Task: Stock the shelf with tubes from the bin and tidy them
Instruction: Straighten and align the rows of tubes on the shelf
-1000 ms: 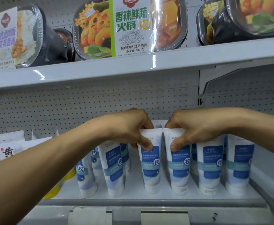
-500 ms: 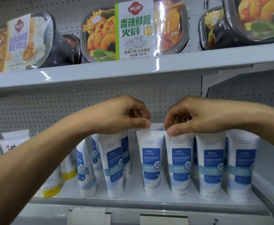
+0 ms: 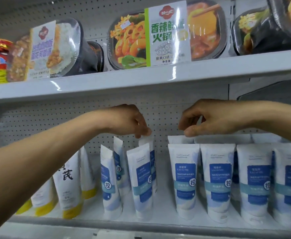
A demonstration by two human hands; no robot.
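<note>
Stocking is apparently nearing completion — left grip [image 3: 129, 121] is pinching rear tube [image 3: 146, 141], right grip [image 3: 210, 118] is pinching second tube [image 3: 177, 140]; leaning tubes [image 3: 110, 178] are awaiting straightening.

One head-worn view — close, level, facing the shelf [image 3: 163, 204] straight on.

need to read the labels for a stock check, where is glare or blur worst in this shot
head view: glare streaks cross the hotpot box, washing out part of its green lettering; a bright reflection sits on the upper shelf edge; the rice box at left is smeared by blur; the front blue tubes have soft small print
</note>
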